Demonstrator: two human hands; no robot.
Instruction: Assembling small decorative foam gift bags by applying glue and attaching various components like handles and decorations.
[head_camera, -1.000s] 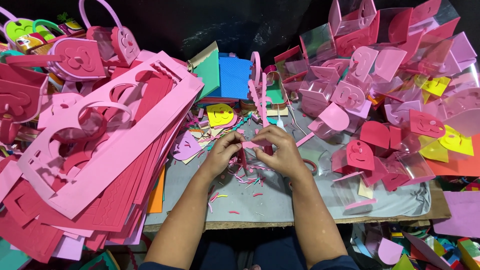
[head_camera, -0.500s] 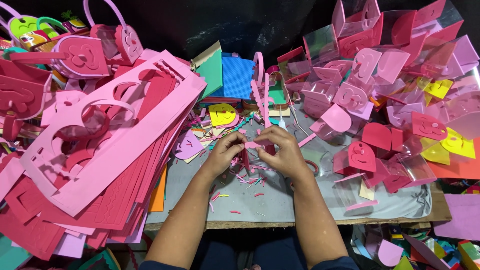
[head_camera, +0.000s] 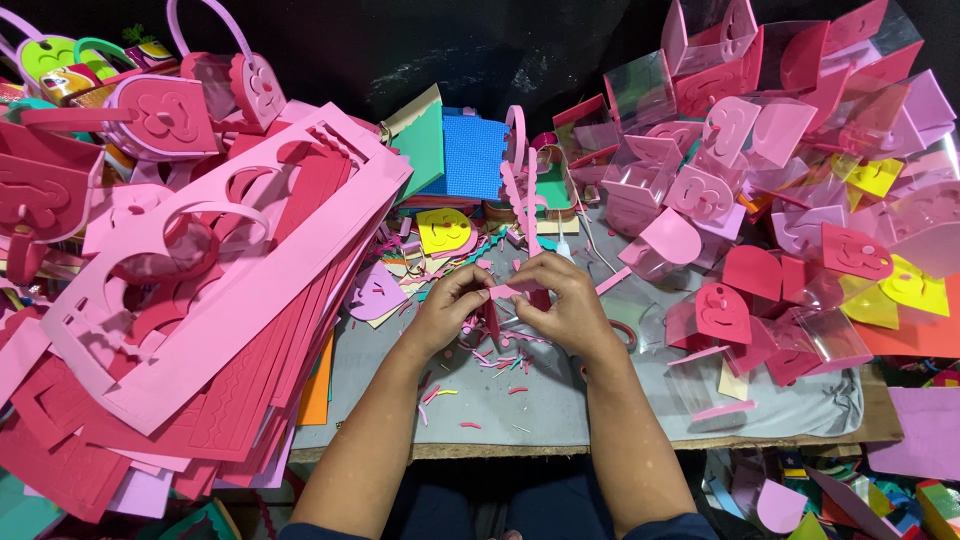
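Pink foam strip sits pinched between my left hand and right hand, drawn together just above the grey cloth so the small piece stays steady, with cut-out foam sheets stacked left of that cloth.

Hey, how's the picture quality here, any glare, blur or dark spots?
Head view: evenly lit and sharp on both hands; glare streaks on the clear plastic boxes at right; the background above the pink foam cut-out sheets is near black; edges bow slightly.
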